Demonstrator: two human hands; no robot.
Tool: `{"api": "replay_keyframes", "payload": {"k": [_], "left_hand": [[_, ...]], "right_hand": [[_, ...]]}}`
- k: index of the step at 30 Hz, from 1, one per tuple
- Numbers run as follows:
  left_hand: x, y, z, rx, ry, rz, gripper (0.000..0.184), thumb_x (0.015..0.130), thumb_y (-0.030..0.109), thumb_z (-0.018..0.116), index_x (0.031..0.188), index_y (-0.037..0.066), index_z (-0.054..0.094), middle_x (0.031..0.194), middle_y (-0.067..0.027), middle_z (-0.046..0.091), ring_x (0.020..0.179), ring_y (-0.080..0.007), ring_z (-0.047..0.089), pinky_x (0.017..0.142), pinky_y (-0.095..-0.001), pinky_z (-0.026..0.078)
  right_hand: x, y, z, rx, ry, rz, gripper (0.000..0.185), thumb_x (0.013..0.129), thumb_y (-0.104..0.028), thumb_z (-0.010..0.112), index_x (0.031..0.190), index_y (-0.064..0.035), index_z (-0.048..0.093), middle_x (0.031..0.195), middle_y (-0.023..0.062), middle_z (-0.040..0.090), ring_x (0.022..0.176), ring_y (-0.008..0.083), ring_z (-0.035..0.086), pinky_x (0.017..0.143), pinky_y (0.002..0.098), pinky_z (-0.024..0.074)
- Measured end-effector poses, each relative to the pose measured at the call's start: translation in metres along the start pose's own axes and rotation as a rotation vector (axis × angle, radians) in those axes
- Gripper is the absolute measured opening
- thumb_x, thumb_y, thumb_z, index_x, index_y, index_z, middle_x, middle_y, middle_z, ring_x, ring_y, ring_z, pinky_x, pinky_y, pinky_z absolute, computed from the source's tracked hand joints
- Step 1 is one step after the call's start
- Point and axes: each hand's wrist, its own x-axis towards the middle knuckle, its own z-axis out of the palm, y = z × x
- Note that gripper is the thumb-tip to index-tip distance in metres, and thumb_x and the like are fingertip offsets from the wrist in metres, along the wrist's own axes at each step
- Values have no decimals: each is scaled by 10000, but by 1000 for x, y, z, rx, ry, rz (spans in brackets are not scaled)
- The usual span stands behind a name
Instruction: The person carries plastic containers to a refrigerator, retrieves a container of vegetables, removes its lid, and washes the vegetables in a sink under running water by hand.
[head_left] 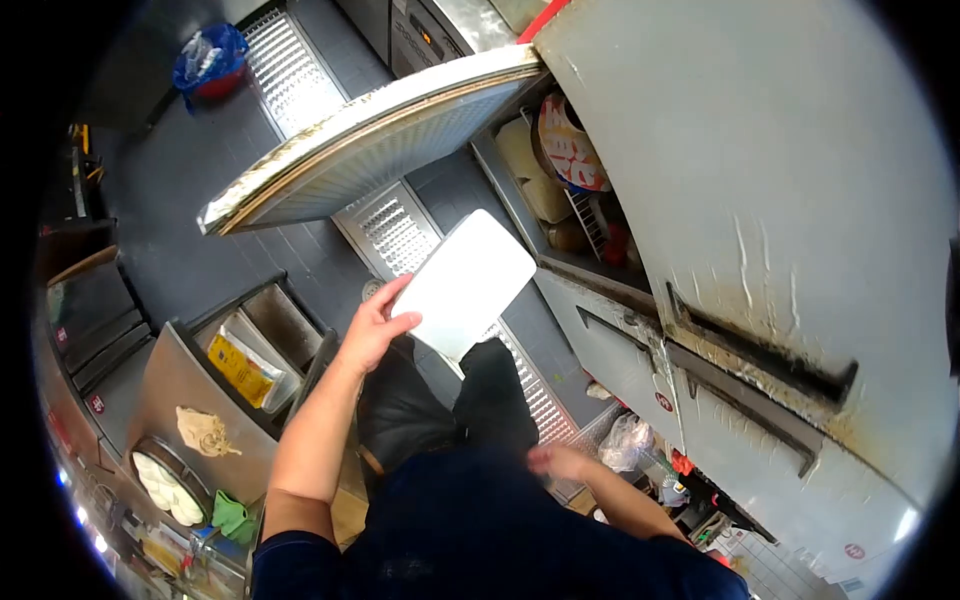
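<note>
A white rectangular container or lid (472, 285) is held by its left edge in my left hand (378, 325), with the thumb on top and the fingers around the rim. It hangs over the floor, in front of an open fridge compartment (560, 235). My right hand (555, 462) is low by my body, at the right side of my dark shirt; it is blurred and its fingers cannot be made out. The open fridge door (390, 150) stands above the white piece. Inside the compartment are a round tub with orange lettering (572, 145) and a wire shelf (587, 222).
To the left, an open drawer (285, 325) holds a yellow packet (240, 368). Beside it is a steel counter (165, 385) with a bowl of white pieces (168, 488) and a green cloth (230, 516). Closed fridge doors (780, 200) fill the right. A blue-lined bin (210, 62) stands on the floor.
</note>
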Motion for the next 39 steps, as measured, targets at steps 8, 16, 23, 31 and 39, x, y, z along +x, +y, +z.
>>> {"api": "replay_keyframes", "payload": {"k": [8, 16, 23, 31, 39], "left_hand": [[158, -40, 42, 154, -63, 72, 641, 856, 118, 761, 1428, -12, 502, 1242, -121, 630, 1116, -171, 576, 972, -303, 466], [280, -73, 114, -51, -164, 49, 641, 875, 125, 746, 1437, -28, 479, 1158, -120, 686, 1042, -162, 649, 902, -269, 500], [391, -53, 207, 444, -25, 262, 591, 800, 303, 792, 1246, -41, 609, 1130, -251, 680, 1023, -362, 675, 916, -386, 523], [384, -77, 200, 705, 353, 859, 629, 890, 382, 723, 1300, -61, 545, 1300, -267, 574, 1219, -407, 560, 1052, -424, 444], [460, -195, -16, 1247, 350, 565, 552, 927, 280, 640, 1337, -71, 528, 1371, -290, 530, 1280, -451, 482, 1119, -494, 363]], "right_hand": [[53, -10, -62, -198, -525, 169, 448, 918, -330, 676, 1275, -61, 647, 1103, 96, 677, 893, 203, 605, 814, 339, 512], [132, -81, -121, -146, -536, 297, 509, 993, -487, 579, 1281, -73, 645, 1021, 103, 686, 883, 182, 647, 780, 362, 546], [203, -77, -132, -218, 36, -146, 602, 953, -323, 667, 1446, -36, 473, 1203, 174, 641, 952, 274, 674, 796, 356, 554], [287, -124, -209, -381, 522, -341, 373, 886, -284, 687, 1213, -108, 654, 1099, 190, 671, 876, 343, 684, 759, 424, 553], [409, -207, -318, -588, 728, -656, 389, 924, -269, 654, 1231, -33, 615, 1069, 200, 661, 950, 354, 667, 845, 458, 532]]}}
